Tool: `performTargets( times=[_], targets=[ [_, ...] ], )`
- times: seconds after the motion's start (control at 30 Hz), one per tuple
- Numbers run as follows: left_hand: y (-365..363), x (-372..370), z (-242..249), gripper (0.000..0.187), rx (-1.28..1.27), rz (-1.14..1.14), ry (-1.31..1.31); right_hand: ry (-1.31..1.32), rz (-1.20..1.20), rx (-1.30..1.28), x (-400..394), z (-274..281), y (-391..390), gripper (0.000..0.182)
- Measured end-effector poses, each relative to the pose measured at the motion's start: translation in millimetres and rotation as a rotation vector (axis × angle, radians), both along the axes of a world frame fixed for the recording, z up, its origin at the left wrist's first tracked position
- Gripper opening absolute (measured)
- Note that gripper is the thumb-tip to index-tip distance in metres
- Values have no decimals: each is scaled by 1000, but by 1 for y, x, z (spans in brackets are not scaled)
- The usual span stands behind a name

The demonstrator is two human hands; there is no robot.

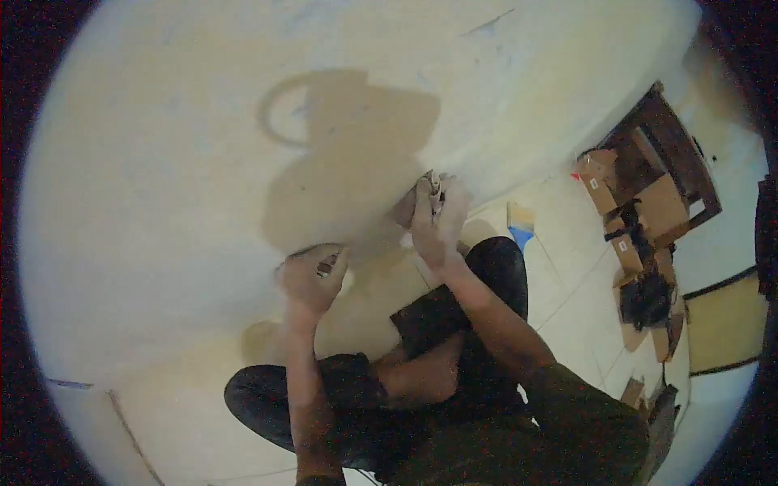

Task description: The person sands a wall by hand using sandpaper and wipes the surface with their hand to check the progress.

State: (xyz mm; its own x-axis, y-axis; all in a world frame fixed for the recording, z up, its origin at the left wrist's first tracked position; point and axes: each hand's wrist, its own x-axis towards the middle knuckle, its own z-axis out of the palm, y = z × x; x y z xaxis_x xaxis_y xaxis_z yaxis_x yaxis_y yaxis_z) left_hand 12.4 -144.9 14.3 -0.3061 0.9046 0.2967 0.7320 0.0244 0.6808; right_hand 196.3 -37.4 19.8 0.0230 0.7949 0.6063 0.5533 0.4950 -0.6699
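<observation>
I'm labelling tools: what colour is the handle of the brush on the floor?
The handle is blue, best seen in the head view.

- Left arm (307,389): reaches almost straight up from the bottom of the view, forearm bare.
- Left wrist (301,314): nearly in line with the forearm.
- Left hand (313,277): fingers curled inward, thumb on the side nearer the right hand (431,202).
- Right arm (502,324): bent at the elbow, the bare forearm slanting up and leftward out of a dark sleeve (587,413).
- Right wrist (447,261): close to straight.
- Right hand: farther forward than the left, closed in a grip, fingers bent; the two hands are apart.
</observation>
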Motion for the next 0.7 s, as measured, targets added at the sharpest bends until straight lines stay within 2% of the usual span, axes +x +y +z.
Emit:
performTargets(
  times=[0.03,0.1,0.17,0.23,0.3,0.33,0.37,0.47,0.53,0.6,0.67,0.7],
  targets=[
    [0,1,4,20,-18,13,-20,-149,-37,225,2,-49,15,5],
    [2,4,13,19,20,-10,-35,-324,-60,382,6,-51,18,12],
    [2,7,13,18,36,-27,-20,-361,-10,235,16,-41,10,28],
    [3,2,7,17,37,-16,38,140,135,-391,17,3,18,16],
    [1,4,9,18,47,-9,64,174,182,-456,18,1,17,17],
    [3,6,13,18,59,-13,77,-45,150,-200,19,-22,14,17],
    [7,6,13,18,75,-2,45,-264,113,70,18,-21,13,18],
    [8,5,-3,18,71,7,-13,-91,141,-87,25,-21,14,17],
    [7,3,-7,18,60,7,9,6,156,-81,18,-5,9,17],
    [4,5,-2,17,-8,30,-35,-83,163,-6,17,-12,6,16],
    [8,10,4,17,-5,33,-53,-359,167,143,19,-45,11,13],
    [7,11,5,17,10,29,-46,-255,130,138,18,-32,10,14]
  ],
)
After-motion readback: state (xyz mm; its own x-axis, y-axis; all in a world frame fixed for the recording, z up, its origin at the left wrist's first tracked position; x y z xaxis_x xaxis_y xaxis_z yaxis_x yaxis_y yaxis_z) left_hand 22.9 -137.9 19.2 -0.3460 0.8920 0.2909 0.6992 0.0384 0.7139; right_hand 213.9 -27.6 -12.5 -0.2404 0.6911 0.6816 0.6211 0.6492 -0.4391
